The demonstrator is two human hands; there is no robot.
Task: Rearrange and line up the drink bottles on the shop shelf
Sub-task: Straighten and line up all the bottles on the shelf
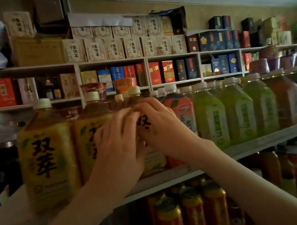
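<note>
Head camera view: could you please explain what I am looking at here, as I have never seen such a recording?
There is no machine here. A person wears one wide-angle camera on the head, looking forward and down, so you see their own arms reaching out. The left hand and the right hand both grip a yellow-labelled bottle that stands on the shop shelf. To its left stand two more yellow bottles. To its right come a peach-labelled bottle and then green bottles. Cans stand on the shelf below, and boxes fill the wall shelves behind.
</note>
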